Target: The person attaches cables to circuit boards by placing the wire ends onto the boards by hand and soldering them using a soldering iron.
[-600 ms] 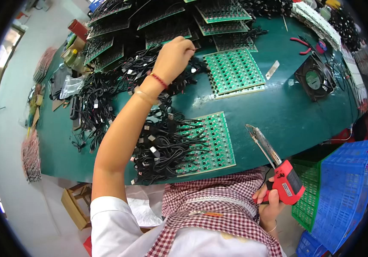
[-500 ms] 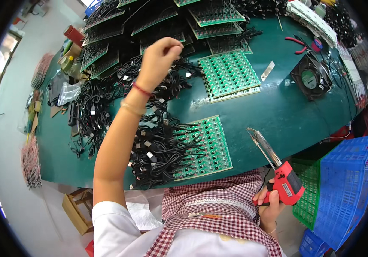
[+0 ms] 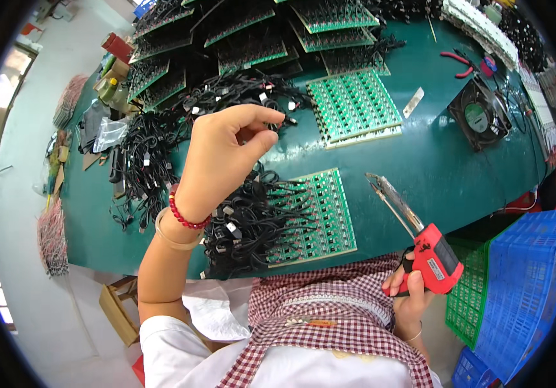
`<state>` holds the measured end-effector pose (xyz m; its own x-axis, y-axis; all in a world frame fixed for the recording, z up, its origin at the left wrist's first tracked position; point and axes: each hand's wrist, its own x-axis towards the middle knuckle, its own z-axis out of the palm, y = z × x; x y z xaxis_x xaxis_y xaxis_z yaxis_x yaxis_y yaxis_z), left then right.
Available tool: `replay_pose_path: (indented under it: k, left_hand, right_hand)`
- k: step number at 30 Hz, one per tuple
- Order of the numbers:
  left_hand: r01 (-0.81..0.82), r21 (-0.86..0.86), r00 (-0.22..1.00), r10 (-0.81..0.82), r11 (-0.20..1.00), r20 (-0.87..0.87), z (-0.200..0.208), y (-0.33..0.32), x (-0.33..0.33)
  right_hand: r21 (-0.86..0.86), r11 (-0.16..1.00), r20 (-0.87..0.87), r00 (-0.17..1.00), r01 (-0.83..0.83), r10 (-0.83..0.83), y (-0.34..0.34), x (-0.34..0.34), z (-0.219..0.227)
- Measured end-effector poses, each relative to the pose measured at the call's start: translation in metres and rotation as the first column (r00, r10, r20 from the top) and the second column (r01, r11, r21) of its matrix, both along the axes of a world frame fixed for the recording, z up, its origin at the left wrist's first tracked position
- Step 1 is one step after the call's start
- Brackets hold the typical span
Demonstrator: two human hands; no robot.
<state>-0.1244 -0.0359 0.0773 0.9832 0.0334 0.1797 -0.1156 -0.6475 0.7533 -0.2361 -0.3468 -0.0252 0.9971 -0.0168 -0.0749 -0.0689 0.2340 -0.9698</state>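
Observation:
My left hand (image 3: 229, 145) is raised over the cable bundles, thumb and forefinger curled together on what looks like a thin black cable (image 3: 290, 120); most of it is hidden. My right hand (image 3: 410, 294) grips a red and black soldering gun (image 3: 438, 262) by its handle, its metal tip pointing up and left over the table edge. Between the hands lies a green circuit board (image 3: 329, 216) with many black cables (image 3: 242, 229) joined along its rows and bunched to the left. Farther back sits a stack of bare green circuit boards (image 3: 355, 107).
Tiers of cabled boards (image 3: 245, 32) rise at the back. Loose black cables (image 3: 145, 139) lie at left. On the right are a small fan (image 3: 478, 116), pink-handled pliers (image 3: 457, 63) and a flat pale strip (image 3: 414, 102). Blue and green crates (image 3: 523, 278) stand beside the table.
My left hand has come down and nearer from the back cable pile, its fingers still curled. The soldering gun in my right hand has barely moved. The view has shifted slightly.

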Motion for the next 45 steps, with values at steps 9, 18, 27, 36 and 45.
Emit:
replay_pose_path:
  k: [9,18,27,36,45]
  left_hand:
    - [0.139,-0.003,0.989,-0.139,0.99,0.051,-0.039,-0.039,-0.05]
    - [0.103,0.493,0.987,-0.15,0.864,0.057,-0.093,-0.069,-0.101]
    - [0.048,0.523,0.99,-0.111,0.851,0.089,-0.101,-0.075,-0.093]
    - [0.036,0.53,0.993,-0.091,0.847,0.078,-0.104,-0.075,-0.093]
    - [0.039,0.542,0.995,-0.082,0.84,0.055,-0.104,-0.075,-0.093]
  right_hand:
    - [-0.036,0.999,-0.016,0.999,0.039,-0.04,-0.005,-0.004,-0.005]
    - [0.003,0.977,-0.192,0.958,-0.215,0.212,-0.031,-0.037,-0.006]
    - [-0.172,0.899,-0.225,0.904,-0.403,0.363,-0.031,-0.048,-0.012]
    - [-0.106,0.89,-0.234,0.881,-0.443,0.411,-0.04,-0.049,-0.019]
    - [-0.198,0.889,-0.258,0.897,-0.412,0.359,-0.029,-0.047,-0.009]
